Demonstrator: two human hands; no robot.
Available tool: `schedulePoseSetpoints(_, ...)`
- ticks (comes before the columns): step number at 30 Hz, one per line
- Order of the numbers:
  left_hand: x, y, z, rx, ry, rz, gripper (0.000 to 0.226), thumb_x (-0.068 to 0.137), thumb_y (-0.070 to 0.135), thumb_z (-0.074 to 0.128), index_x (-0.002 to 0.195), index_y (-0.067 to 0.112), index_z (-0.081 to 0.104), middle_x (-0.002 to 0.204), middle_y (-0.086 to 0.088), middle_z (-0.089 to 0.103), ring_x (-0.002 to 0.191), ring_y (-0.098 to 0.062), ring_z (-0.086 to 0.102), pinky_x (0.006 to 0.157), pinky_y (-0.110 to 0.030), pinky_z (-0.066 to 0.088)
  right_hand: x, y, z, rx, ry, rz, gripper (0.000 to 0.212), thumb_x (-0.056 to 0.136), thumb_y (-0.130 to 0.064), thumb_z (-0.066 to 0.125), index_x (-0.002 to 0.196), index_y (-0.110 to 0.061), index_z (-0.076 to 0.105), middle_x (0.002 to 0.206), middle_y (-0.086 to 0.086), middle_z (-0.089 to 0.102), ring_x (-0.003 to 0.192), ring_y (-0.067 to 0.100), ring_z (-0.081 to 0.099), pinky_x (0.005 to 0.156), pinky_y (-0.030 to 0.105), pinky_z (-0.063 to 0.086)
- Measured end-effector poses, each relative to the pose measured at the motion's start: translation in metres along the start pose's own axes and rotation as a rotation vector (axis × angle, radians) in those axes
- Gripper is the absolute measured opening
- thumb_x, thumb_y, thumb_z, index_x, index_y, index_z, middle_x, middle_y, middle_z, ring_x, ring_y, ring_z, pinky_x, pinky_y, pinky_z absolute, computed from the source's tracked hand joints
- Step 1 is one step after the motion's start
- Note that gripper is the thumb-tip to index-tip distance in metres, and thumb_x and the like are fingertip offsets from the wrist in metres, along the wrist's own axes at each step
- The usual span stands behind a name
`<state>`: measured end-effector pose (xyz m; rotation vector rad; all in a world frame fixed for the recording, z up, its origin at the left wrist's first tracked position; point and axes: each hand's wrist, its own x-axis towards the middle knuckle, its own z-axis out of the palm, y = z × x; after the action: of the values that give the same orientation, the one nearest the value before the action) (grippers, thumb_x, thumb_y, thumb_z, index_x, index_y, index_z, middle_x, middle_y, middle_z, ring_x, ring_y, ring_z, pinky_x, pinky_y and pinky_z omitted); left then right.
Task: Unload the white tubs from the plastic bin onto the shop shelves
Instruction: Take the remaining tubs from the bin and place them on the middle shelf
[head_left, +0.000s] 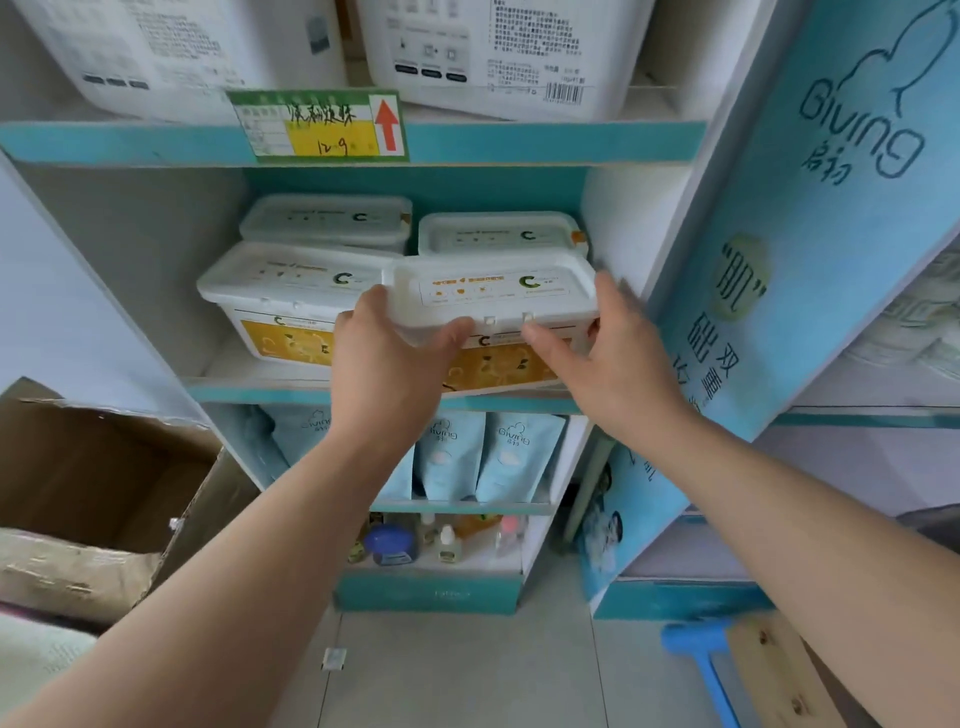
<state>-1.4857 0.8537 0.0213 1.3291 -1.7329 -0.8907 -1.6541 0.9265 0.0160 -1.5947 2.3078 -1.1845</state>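
From the head camera, the white tub (493, 293) sits at the front right of the middle shelf (260, 393), just beside a matching front tub (291, 299) and ahead of two back tubs (498, 235). It is caught between both hands. The left hand (387, 364) grips its near left corner with the thumb under the lid rim, and the right hand (610, 353) wraps its right end. I'd say the two-sided hold is there to steer it squarely into the gap by the side wall. The plastic bin is out of sight. A cardboard box (104, 467) stands at lower left.
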Motion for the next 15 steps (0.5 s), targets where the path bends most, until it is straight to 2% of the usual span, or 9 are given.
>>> schedulePoseSetpoints(2, 0.007, 0.0, 0.001, -0.005, 0.015, 0.009, 0.062, 0.074, 0.053, 0.07, 0.125, 0.02, 0.056, 0.114, 0.0, 0.062, 0.1, -0.019, 0.061, 0.087, -0.042, 0.053, 0.011, 0.0, 0.006, 0.007, -0.04, 0.022, 0.063, 0.082, -0.049, 0.064, 0.131, -0.017, 0.042, 0.124, 0.004, 0.047, 0.119, 0.019, 0.042, 0.092, 0.026, 0.037)
schedulePoseSetpoints(5, 0.014, 0.0, 0.005, 0.007, 0.029, 0.014, 0.059, 0.077, 0.049, 0.069, 0.126, 0.017, 0.057, 0.114, 0.0, 0.062, 0.1, -0.018, 0.06, 0.089, -0.04, 0.051, 0.023, 0.001, 0.012, 0.019, -0.076, 0.091, 0.073, 0.08, -0.043, 0.069, 0.139, -0.017, 0.035, 0.134, 0.007, 0.039, 0.125, 0.02, 0.04, 0.096, 0.02, 0.028)
schedulePoseSetpoints(7, 0.017, 0.002, 0.008, 0.003, 0.033, 0.014, 0.057, 0.08, 0.047, 0.068, 0.126, 0.015, 0.056, 0.113, 0.0, 0.062, 0.101, -0.018, 0.059, 0.089, -0.04, 0.051, 0.028, 0.0, 0.016, -0.029, -0.072, 0.116, 0.081, 0.078, -0.046, 0.071, 0.141, -0.016, 0.03, 0.137, 0.009, 0.034, 0.125, 0.025, 0.04, 0.103, 0.028, 0.03)
schedulePoseSetpoints(10, 0.018, 0.0, 0.012, -0.005, -0.008, 0.008, 0.036, 0.082, 0.036, 0.07, 0.11, 0.016, 0.061, 0.101, 0.003, 0.066, 0.094, -0.019, 0.063, 0.08, -0.035, 0.054, 0.029, 0.002, 0.022, -0.111, -0.119, 0.129, 0.086, 0.077, -0.05, 0.07, 0.141, -0.015, 0.025, 0.137, 0.011, 0.028, 0.124, 0.028, 0.04, 0.106, 0.039, 0.032)
schedulePoseSetpoints(12, 0.015, -0.004, 0.013, 0.005, -0.01, 0.017, 0.024, 0.082, 0.029, 0.072, 0.099, 0.024, 0.056, 0.095, 0.004, 0.065, 0.09, -0.019, 0.064, 0.079, -0.038, 0.055, 0.027, 0.004, 0.025, -0.143, -0.182, 0.132, 0.087, 0.079, -0.05, 0.068, 0.144, -0.015, 0.02, 0.139, 0.011, 0.024, 0.125, 0.029, 0.039, 0.107, 0.039, 0.03)
schedulePoseSetpoints(15, 0.012, -0.005, 0.012, 0.015, -0.009, 0.041, 0.024, 0.082, 0.027, 0.072, 0.096, 0.027, 0.052, 0.083, 0.015, 0.057, 0.087, -0.018, 0.063, 0.078, -0.036, 0.054, 0.028, 0.004, 0.021, -0.129, -0.181, 0.159, 0.076, 0.085, -0.046, 0.063, 0.144, -0.016, 0.025, 0.14, 0.012, 0.029, 0.125, 0.031, 0.04, 0.106, 0.039, 0.032)
